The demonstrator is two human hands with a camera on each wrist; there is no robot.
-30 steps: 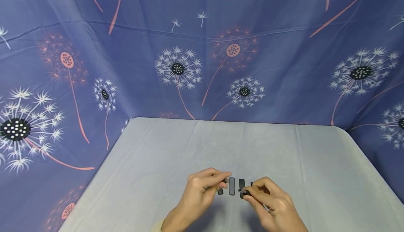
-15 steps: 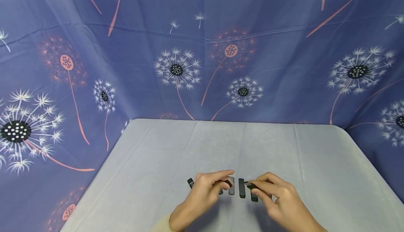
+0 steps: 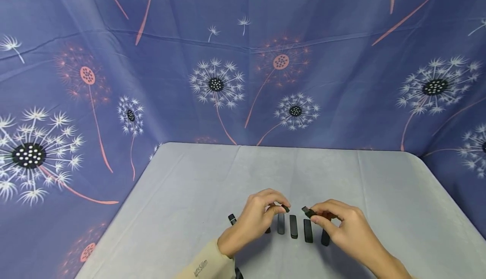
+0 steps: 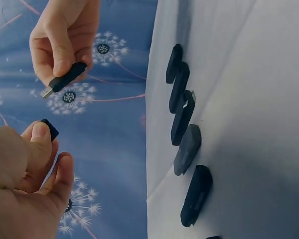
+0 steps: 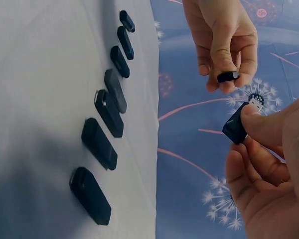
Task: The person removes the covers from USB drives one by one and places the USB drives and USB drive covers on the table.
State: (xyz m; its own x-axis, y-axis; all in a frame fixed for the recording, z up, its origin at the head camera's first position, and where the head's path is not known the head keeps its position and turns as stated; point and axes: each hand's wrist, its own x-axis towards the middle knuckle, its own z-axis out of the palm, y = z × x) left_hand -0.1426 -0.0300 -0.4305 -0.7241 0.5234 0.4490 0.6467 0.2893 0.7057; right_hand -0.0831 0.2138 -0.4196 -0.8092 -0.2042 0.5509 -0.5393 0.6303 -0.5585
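Note:
My right hand pinches a black USB flash drive between thumb and fingers. Its bare metal plug points toward the left hand. Opposite it, my left hand pinches a small black cap between thumb and fingertips. Cap and drive are apart, with a short gap between them, both held above the table. Below the hands lies a row of several flash drives, among them a grey one and a black one. The left forearm hides part of the row in the head view.
The row runs across the pale cloth-covered table, from a dark drive with a light band at the left to another black drive by the right hand. A blue dandelion-print curtain hangs behind the table and at both sides.
Both hands have risen a little and shifted right, away from the body, still holding the drive and the cap. More of the row at the right now shows beneath them.

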